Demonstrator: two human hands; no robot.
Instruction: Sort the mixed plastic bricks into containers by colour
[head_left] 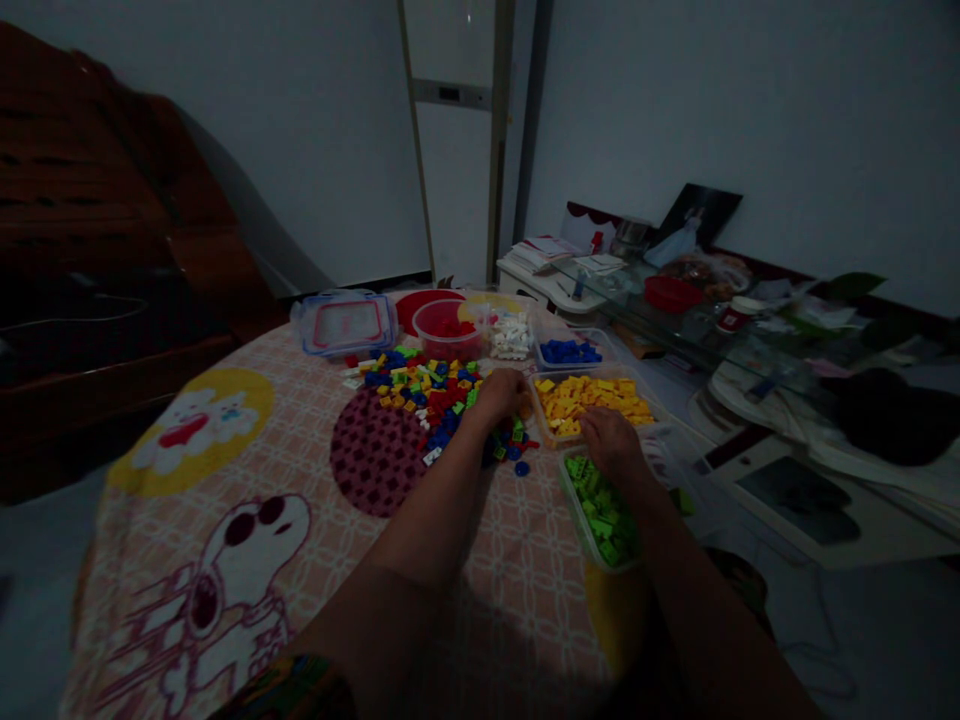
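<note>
My left hand (502,396) is at the right side of a heap of mixed toy bricks (420,385), close to the box of yellow bricks. Its fingers are curled downward, and whatever they hold is hidden behind the hand. My right hand (611,440) is at the front edge of the clear box (534,402) of yellow bricks (577,400). Those fingers are drawn together too, with their tips too dark to show what is in them. Below the right hand sits a box of green bricks (600,510), partly covered by my forearm.
Behind the heap stand a round tub (420,318) of red bricks, white bricks (510,338) and a box of blue bricks (570,352). A blue-rimmed lid or box (345,325) lies at the back left. A cluttered glass shelf (675,320) runs along the right.
</note>
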